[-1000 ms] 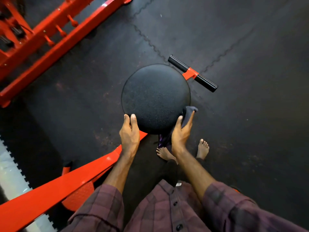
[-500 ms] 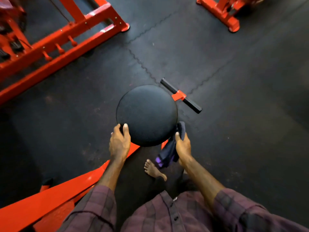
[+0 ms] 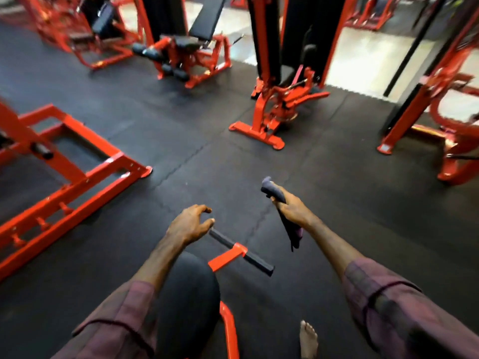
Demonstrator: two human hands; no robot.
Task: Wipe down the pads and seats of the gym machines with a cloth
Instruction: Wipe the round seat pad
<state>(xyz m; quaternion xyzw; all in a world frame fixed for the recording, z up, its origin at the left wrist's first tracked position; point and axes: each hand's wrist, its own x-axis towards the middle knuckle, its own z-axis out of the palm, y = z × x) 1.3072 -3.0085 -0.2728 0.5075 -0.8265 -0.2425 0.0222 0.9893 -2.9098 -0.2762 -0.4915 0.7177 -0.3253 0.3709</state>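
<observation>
Right hand [image 3: 290, 207] fist-gripped around dark cloth [image 3: 294, 230]; one end pokes above the knuckles, the rest hangs below the wrist. Left hand [image 3: 190, 225] holds nothing, fingers loosely curled and spread, hovering in air. Round black seat pad [image 3: 188, 288] at 6 o'clock of the left hand, partly under the left forearm. Black footbar [image 3: 243, 256] on red bracket at 4 o'clock of the left hand. Bare foot [image 3: 308, 339] on black rubber floor [image 3: 259, 177]. Leg-extension machine [image 3: 186, 45] far off at 12 o'clock, blurred.
</observation>
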